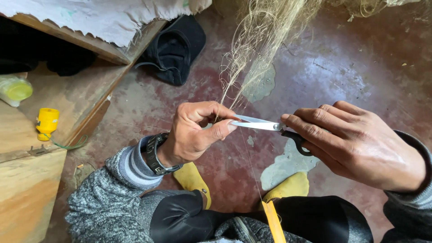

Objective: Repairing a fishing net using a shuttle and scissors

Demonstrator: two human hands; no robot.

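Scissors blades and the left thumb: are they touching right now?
Touching. The head view shows the left hand with its thumb tip pressed against the scissors blade beside the pinched pale fibres; no gap is visible. The right hand holds the black handle.

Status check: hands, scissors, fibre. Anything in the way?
Left hand pinching pale fibre strands at the blade tips. Right hand gripping scissors, blades nearly closed. Nothing between blades and fibre.
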